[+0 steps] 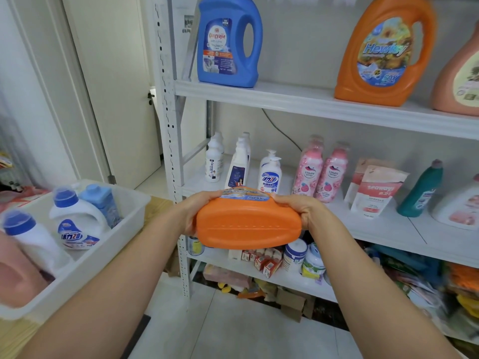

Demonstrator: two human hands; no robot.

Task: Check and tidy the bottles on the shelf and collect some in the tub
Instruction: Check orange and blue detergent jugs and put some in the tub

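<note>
I hold an orange detergent bottle [248,222] tipped over with its base facing me, in front of the shelf. My left hand [197,211] grips its left end and my right hand [302,212] grips its right end. The white tub [124,221] stands at the left and holds white bottles with blue caps [77,218], a pale blue bottle [103,200] and a pink bottle [15,270]. On the top shelf board [298,101] stand a blue jug [229,41], a second orange jug [383,50] and a pink jug [458,73].
The middle shelf [383,229] carries white spray bottles [215,159], a pump bottle [270,172], pink bottles [320,172], refill pouches [373,193] and a teal bottle [421,190]. Lower shelves hold tins and boxes. A white door [116,86] is at the left.
</note>
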